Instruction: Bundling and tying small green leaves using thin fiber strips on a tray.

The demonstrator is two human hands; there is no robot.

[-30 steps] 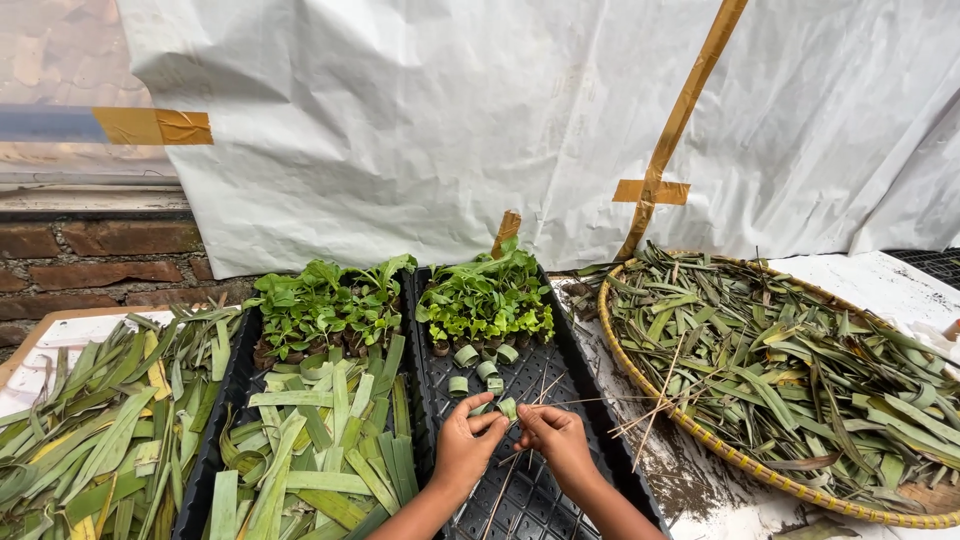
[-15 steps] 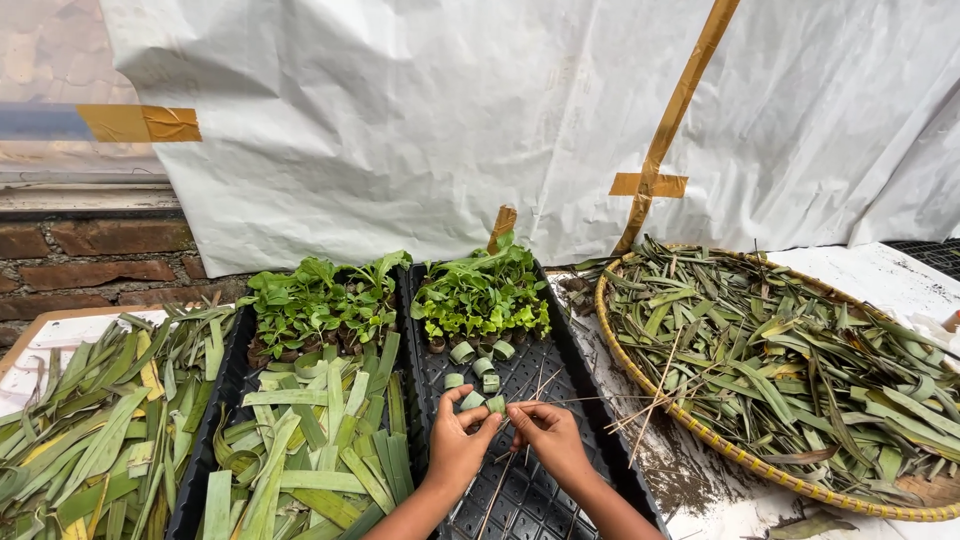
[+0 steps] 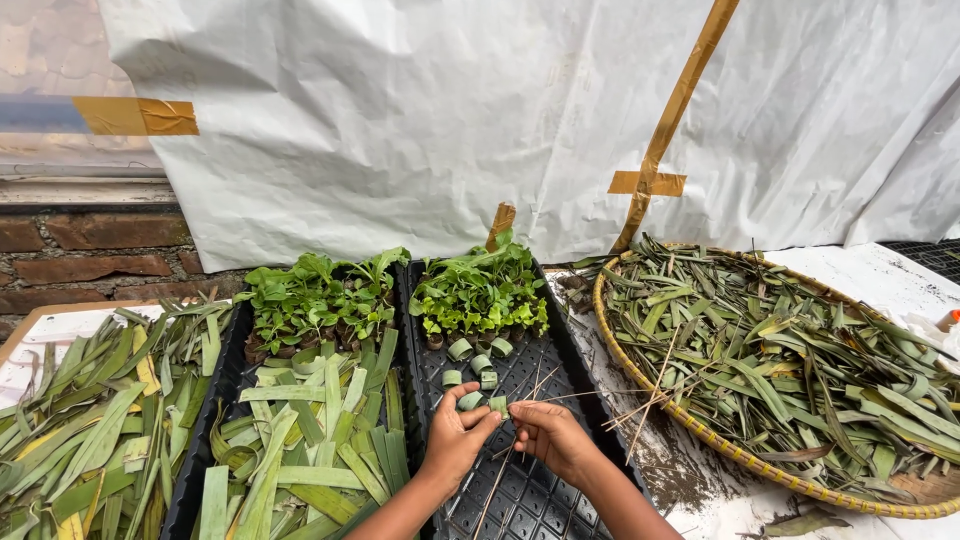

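Observation:
My left hand (image 3: 457, 440) and my right hand (image 3: 553, 436) meet over a black plastic seedling tray (image 3: 545, 370). Together they pinch a small ring of rolled green leaf (image 3: 498, 405) between the fingertips. A thin stick (image 3: 560, 396) runs from my right hand's fingers out to the right. Several finished leaf rings (image 3: 472, 362) stand in the tray just beyond my hands. Behind them green seedlings (image 3: 478, 292) fill the tray's far end.
A second black tray (image 3: 228, 385) on the left holds cut leaf strips (image 3: 310, 440) and more seedlings (image 3: 315, 297). A round woven basket (image 3: 690, 435) of long leaves sits right. Loose leaves (image 3: 80, 420) pile at far left. A white sheet (image 3: 450, 120) hangs behind.
My hands have stayed over the black tray, working the small leaf ring; the thin stick now shows in my right hand's fingers. The view shifted slightly.

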